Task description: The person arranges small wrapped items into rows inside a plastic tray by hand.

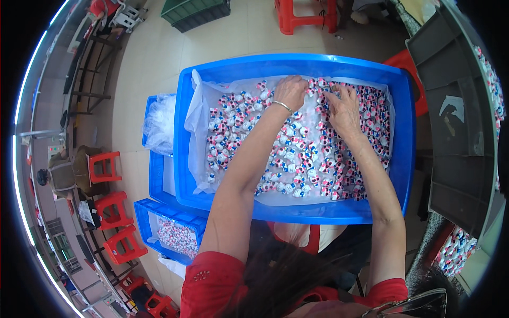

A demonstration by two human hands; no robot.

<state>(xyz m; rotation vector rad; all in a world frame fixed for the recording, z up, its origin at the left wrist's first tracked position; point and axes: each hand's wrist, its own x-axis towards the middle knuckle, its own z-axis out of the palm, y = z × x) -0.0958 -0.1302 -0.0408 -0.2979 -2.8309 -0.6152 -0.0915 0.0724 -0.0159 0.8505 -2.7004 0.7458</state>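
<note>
A large blue plastic bin lined with clear plastic sheet sits in front of me, filled with several small red, white and blue figurines. My left hand, with a thin bracelet on the wrist, is curled over figurines at the far middle of the bin; I cannot see what is inside the fingers. My right hand lies just to its right, fingers spread and pressing on the figurines. Both forearms reach in from the lower edge over the pile.
Stacked blue bins stand on my left, one lower bin holding more figurines and one holding clear bags. Red stools line the left side, where a person sits. A dark grey tray stands at right.
</note>
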